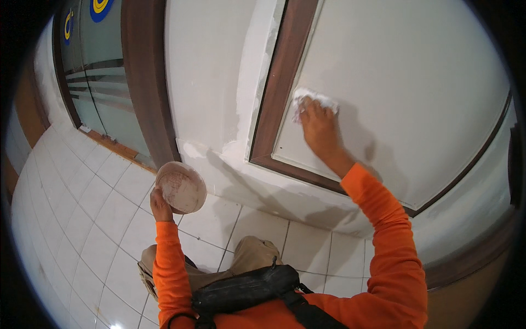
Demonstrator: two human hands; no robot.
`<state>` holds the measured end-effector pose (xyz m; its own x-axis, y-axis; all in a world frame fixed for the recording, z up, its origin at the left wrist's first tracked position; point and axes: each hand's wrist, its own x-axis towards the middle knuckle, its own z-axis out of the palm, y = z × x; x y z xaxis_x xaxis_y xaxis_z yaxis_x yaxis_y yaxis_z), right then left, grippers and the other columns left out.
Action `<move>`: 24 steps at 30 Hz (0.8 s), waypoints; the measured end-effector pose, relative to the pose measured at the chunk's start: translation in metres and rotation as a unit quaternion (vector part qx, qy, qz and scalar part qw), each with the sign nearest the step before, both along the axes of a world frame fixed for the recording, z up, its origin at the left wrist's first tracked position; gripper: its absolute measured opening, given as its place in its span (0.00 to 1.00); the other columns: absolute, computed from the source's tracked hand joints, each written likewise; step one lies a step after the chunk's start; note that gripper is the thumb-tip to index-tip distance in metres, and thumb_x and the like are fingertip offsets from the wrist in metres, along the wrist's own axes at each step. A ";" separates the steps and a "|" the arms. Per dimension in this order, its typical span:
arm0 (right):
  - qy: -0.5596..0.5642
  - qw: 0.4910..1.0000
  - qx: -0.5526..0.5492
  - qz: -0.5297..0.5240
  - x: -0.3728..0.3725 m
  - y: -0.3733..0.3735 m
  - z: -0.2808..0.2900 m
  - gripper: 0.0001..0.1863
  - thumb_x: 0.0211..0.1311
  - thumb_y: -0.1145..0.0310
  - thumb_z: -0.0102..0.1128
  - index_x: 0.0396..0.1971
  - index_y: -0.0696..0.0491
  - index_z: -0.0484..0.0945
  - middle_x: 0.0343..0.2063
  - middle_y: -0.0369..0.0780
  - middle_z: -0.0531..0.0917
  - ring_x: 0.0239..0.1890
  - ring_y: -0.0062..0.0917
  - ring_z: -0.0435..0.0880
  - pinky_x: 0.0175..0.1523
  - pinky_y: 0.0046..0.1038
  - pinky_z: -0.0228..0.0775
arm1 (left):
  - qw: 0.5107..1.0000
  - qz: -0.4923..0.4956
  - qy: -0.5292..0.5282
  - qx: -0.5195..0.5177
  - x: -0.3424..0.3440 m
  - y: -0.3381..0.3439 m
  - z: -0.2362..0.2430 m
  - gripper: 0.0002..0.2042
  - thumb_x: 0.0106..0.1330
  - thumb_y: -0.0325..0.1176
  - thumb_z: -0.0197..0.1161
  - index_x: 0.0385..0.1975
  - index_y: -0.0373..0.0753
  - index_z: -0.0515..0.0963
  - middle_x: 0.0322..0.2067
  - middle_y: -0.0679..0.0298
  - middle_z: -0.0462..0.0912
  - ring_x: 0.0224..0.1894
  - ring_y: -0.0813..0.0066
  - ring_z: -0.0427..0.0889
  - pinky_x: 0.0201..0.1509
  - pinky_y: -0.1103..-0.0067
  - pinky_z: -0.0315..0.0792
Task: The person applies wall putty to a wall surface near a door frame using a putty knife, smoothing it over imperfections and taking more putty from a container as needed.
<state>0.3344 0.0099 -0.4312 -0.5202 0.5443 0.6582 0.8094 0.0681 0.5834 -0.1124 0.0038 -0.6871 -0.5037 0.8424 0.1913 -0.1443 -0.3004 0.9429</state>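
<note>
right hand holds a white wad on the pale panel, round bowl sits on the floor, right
Not the floor: the head view shows the left hand holding the round bowl, while the right hand holds a white wad on the pale panel.

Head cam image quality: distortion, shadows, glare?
Head view: strong fisheye, floor tiles bowing at left, corners black; head view: soft shadow right of the right hand on the white panel; head view: small bright glare on the tiles at the lower edge.

Round blue-and-yellow signs [100,6], on glass door [112,104]
</note>
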 end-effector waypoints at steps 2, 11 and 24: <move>-0.008 0.999 -0.025 -0.028 0.000 -0.003 -0.035 0.16 0.61 0.69 0.55 0.47 0.58 0.80 0.56 0.47 0.74 0.56 0.36 0.73 0.53 0.40 0.63 | 1.000 -0.008 -0.004 0.001 0.002 0.004 -0.005 0.21 0.76 0.43 0.49 0.49 0.29 0.76 0.45 0.59 0.79 0.49 0.71 0.76 0.56 0.75 0.70; 0.025 0.973 -0.229 0.017 0.001 -0.037 -0.113 0.17 0.61 0.69 0.55 0.49 0.56 0.80 0.53 0.44 0.77 0.56 0.33 0.73 0.57 0.39 0.62 | 1.000 -0.009 0.017 -0.004 -0.005 0.005 -0.009 0.22 0.74 0.44 0.49 0.50 0.28 0.75 0.46 0.57 0.80 0.49 0.68 0.77 0.56 0.74 0.70; 0.586 0.793 -0.030 0.161 -0.035 -0.024 -0.060 0.19 0.61 0.76 0.46 0.52 0.65 0.71 0.44 0.53 0.75 0.49 0.48 0.74 0.56 0.43 0.66 | 0.999 0.010 0.047 -0.005 -0.020 0.012 -0.016 0.22 0.75 0.44 0.48 0.50 0.27 0.75 0.47 0.56 0.80 0.50 0.68 0.77 0.57 0.74 0.70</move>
